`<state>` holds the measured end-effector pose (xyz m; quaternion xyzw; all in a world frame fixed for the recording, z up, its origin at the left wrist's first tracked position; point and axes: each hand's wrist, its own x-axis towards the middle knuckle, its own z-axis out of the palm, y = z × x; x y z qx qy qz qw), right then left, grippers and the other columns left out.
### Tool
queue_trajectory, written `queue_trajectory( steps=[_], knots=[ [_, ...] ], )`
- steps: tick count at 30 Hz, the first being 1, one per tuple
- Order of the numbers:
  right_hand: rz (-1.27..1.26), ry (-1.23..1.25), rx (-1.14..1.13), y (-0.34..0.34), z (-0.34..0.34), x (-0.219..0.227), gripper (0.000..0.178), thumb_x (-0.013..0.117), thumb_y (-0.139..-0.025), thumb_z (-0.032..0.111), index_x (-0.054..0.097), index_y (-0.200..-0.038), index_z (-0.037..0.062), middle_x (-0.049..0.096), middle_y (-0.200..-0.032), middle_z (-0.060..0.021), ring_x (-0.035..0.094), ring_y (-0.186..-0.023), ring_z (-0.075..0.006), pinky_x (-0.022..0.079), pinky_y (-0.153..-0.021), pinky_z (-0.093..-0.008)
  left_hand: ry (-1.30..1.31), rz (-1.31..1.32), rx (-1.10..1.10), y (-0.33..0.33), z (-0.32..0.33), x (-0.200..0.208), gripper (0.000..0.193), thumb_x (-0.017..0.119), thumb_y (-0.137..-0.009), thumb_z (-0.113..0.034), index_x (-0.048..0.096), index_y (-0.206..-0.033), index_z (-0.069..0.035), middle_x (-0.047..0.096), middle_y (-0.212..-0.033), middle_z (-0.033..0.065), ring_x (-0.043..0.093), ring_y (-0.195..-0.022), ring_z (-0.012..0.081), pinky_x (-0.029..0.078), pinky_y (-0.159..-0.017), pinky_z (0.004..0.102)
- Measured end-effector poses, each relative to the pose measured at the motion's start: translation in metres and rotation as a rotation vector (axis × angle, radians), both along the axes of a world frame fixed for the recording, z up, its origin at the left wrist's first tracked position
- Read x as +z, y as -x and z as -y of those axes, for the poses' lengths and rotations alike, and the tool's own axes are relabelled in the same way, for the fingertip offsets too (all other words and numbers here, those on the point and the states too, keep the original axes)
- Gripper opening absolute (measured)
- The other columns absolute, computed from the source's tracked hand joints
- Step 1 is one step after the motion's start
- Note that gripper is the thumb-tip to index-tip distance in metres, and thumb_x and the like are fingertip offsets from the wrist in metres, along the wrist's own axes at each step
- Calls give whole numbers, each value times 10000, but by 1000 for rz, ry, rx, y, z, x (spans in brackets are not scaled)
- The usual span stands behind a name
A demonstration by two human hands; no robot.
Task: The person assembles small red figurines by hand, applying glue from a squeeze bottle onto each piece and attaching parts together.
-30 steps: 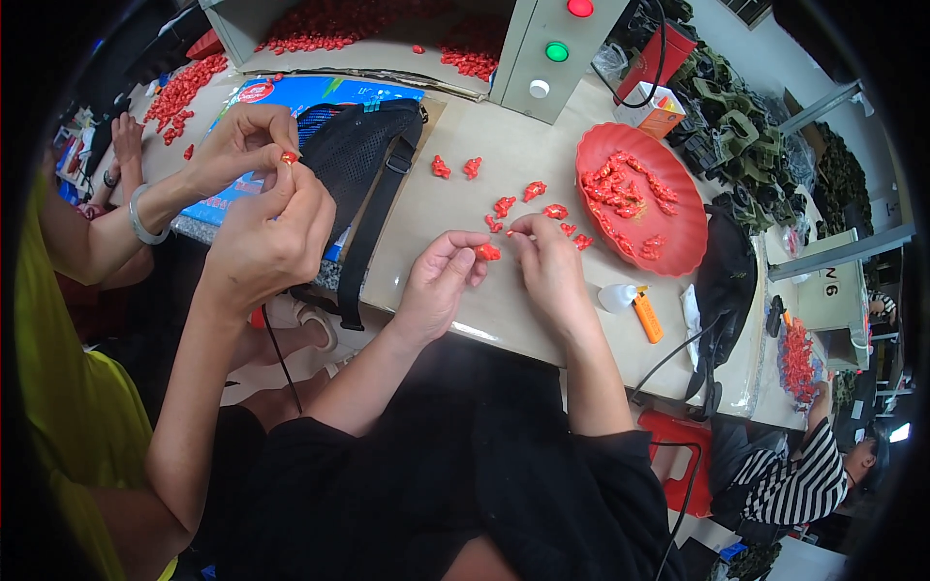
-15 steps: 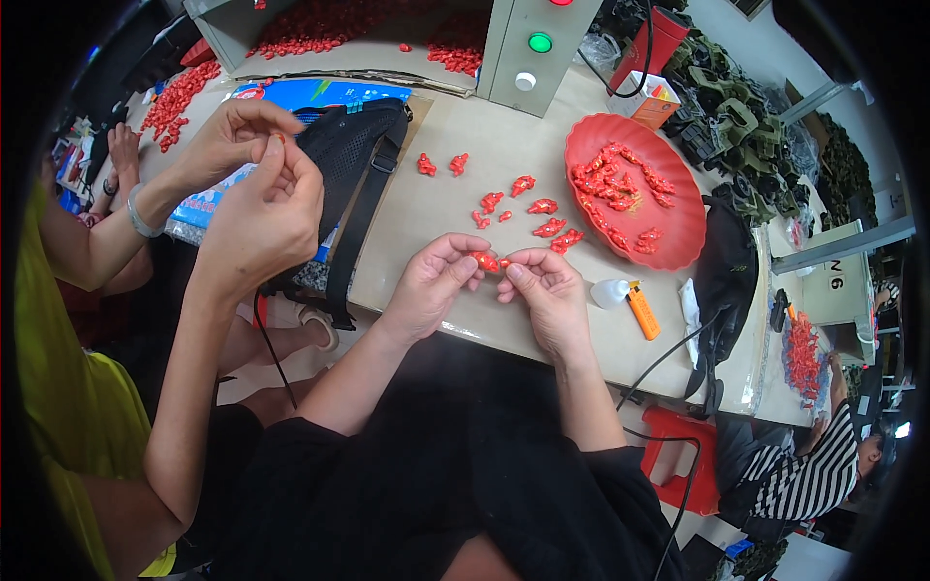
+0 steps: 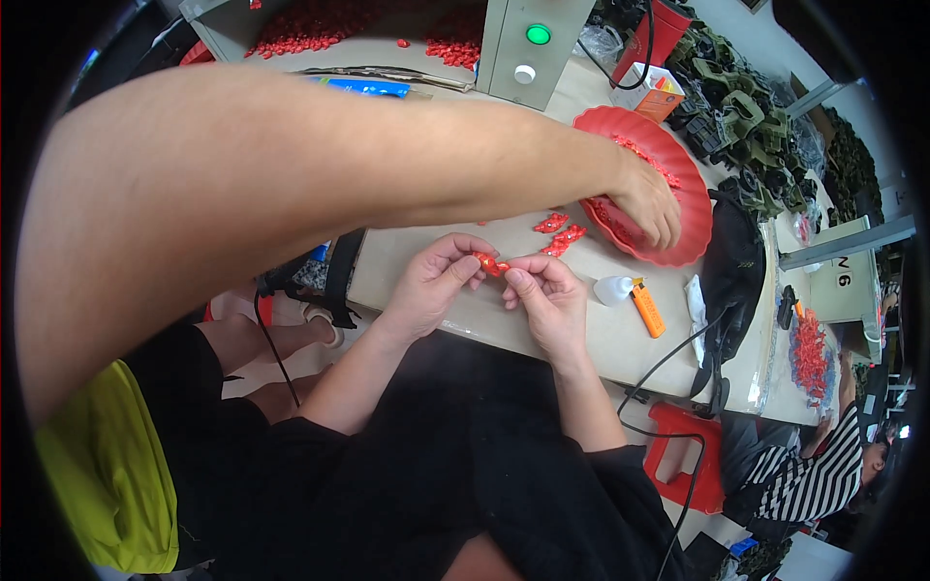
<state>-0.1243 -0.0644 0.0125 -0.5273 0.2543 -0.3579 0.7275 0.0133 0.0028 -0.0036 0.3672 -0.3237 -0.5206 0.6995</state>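
A small glossy red piece with gold marks (image 3: 489, 262) is held over the near edge of the table. My left hand (image 3: 431, 289) is closed round it, thumb and index finger gripping its body. My right hand (image 3: 549, 305) pinches its right end between thumb and index finger. Beyond my fingers lie a few similar red pieces (image 3: 563, 240). A co-worker's bare arm (image 3: 387, 160) stretches over the table from the left, hiding other pieces. That person's hand (image 3: 647, 203) is inside the red scalloped dish (image 3: 693, 228), among more red pieces.
Right of my right hand are a white squeeze bottle (image 3: 612, 290) and an orange lighter (image 3: 648, 310). A black bag (image 3: 733, 261) lies at the table's right side. Behind stands a grey machine housing (image 3: 528, 63) with a lit green button. A red stool (image 3: 686, 455) is at lower right.
The co-worker's arm has swung from the left across the table, and its hand has entered the red dish. My hands have hardly moved and still grip the red piece.
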Motion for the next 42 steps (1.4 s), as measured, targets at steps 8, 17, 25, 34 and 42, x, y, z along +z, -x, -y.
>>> queue_trajectory(
  steps=[8, 17, 25, 34, 42],
  knots=[
    [-50, 92, -12, 1, -2, -2, 104, 551, -809, 33, 552, -882, -41, 557, -756, -57, 527, -610, -89, 454, -555, -196, 21, 61, 9, 0, -1, -4, 151, 466, -858, -77, 543, -955, 9, 555, -841, 42, 479, -726, 80, 400, -658, 203],
    [-83, 134, -10, 2, -2, -4, 107, 558, -804, 32, 553, -882, -42, 575, -771, -68, 532, -611, -85, 451, -545, -194, 22, 115, 5, 1, -2, -7, 149, 468, -857, -78, 508, -981, -6, 547, -909, 60, 481, -748, 91, 392, -662, 214],
    [-127, 95, -8, 2, -2, -1, 109, 562, -803, 37, 553, -881, -38, 582, -765, -62, 530, -595, -76, 446, -532, -186, -6, 134, -8, 1, -3, 1, 140, 459, -856, -54, 522, -970, -2, 545, -860, 19, 481, -766, 51, 390, -673, 189],
    [-183, 145, -29, 1, -2, 2, 88, 579, -792, 52, 585, -821, -31, 540, -754, -41, 531, -578, -65, 442, -502, -181, 10, 285, 35, 3, -4, 4, 131, 467, -841, -16, 526, -958, -7, 521, -912, 20, 492, -788, 59, 400, -687, 192],
    [-238, 465, -96, 6, -3, 1, 88, 591, -762, 13, 587, -831, -42, 545, -760, -71, 566, -606, -103, 470, -544, -201, 21, 326, 59, 8, -4, 2, 155, 475, -828, 10, 543, -968, 11, 497, -964, 46, 505, -832, 87, 425, -720, 205]
  ],
)
